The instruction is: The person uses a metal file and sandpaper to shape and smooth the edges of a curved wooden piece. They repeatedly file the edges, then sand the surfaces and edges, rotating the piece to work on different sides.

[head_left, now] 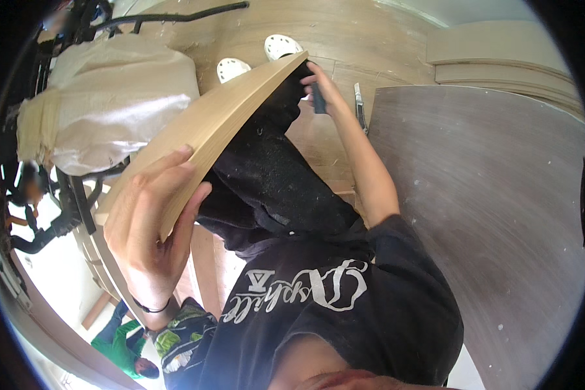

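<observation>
A pale wooden board [205,114] rises diagonally from lower left to top centre, its long edge toward me, over my bent black-clad legs. My left hand [155,214] grips its near end, fingers on the face and thumb on the edge. Beside the board's far end, my right hand [328,91] holds a small dark grey block [319,101]; I cannot tell whether it touches the board. A knife-like tool [360,101] lies just right of that hand. My white perforated clogs [281,45] show beyond the board.
A large dark panel [481,195] fills the right side, with stacked boards [494,49] behind it. At left stands a black metal frame [88,198] bearing a pale wrapped bundle [123,78]. A person in green [118,348] is at lower left. The wooden floor [357,39] extends behind.
</observation>
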